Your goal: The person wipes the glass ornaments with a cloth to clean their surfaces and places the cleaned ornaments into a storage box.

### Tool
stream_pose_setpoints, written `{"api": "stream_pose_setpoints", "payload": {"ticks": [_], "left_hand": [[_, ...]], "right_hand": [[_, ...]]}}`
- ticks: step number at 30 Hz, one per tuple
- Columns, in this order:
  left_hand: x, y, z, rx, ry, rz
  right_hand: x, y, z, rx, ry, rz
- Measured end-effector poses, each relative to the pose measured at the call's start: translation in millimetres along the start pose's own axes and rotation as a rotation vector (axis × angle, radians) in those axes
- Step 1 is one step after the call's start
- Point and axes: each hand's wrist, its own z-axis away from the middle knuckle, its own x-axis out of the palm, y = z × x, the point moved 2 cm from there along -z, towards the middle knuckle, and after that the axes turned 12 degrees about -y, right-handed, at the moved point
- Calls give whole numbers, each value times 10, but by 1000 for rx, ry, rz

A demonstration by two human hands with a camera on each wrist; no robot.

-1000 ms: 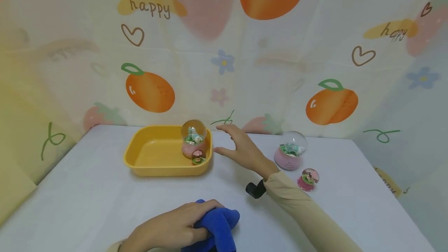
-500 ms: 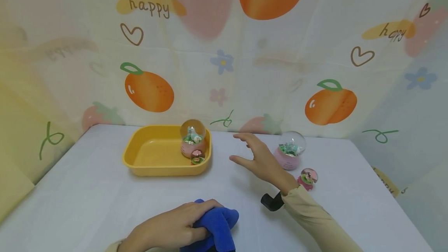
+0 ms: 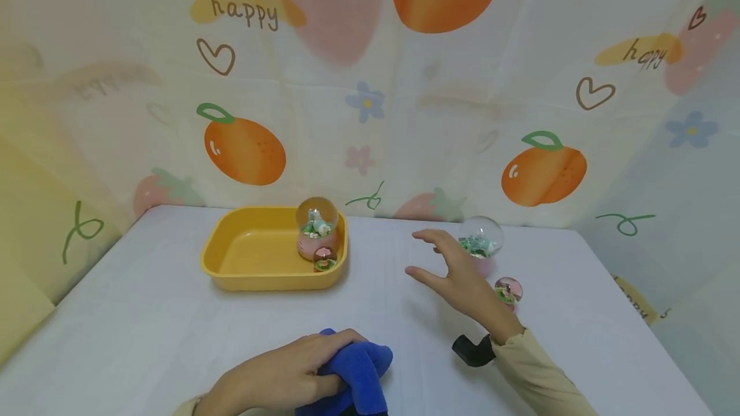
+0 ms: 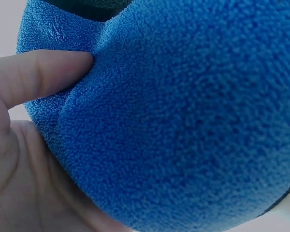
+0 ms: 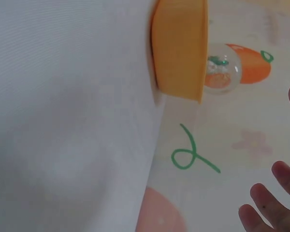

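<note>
My left hand (image 3: 283, 370) grips a bunched blue towel (image 3: 360, 364) near the front of the table; in the left wrist view the thumb presses into the terry cloth (image 4: 183, 106). My right hand (image 3: 462, 275) is held above the table with thumb and fingers spread apart and nothing between them. Behind it, partly hidden, is a large snow globe (image 3: 484, 236) with a pink base. A small pink snow globe (image 3: 509, 291) stands by the right wrist. In the yellow tray (image 3: 243, 282), another large snow globe (image 3: 317, 226) and a small one (image 3: 325, 259) stand at the right end.
The white tabletop (image 3: 144, 339) runs back to a fruit-printed cloth backdrop (image 3: 324, 114). A black camera mount (image 3: 474, 350) sits under the right wrist. From the right wrist view, the side of the yellow tray (image 5: 179, 48) shows beyond the white surface.
My right hand has moved right and toward me, away from the yellow tray, and now covers part of the large snow globe on the right. The left hand keeps its grip on the towel.
</note>
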Motion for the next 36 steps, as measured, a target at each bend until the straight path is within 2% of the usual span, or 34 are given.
{"api": "stream_pose_setpoints", "payload": {"ticks": [5, 14, 19, 23, 28, 31, 36], "left_hand": [[1, 0, 8, 7, 7, -6], [5, -4, 17, 12, -2, 2], [2, -22, 6, 3, -23, 37], [-1, -32, -2, -6, -40, 54], [-3, -37, -8, -9, -45, 47], [-2, -39, -7, -10, -48, 53], [3, -34, 0, -20, -47, 61]], "right_hand": [[-40, 48, 164, 10, 11, 40], [-130, 241, 462, -32, 102, 129], [-187, 380, 599, 2, 127, 142], [-214, 485, 690, 41, 125, 205], [-227, 570, 743, 28, 145, 267], [-251, 612, 761, 35, 140, 239], [-318, 720, 797, 127, 95, 185]]}}
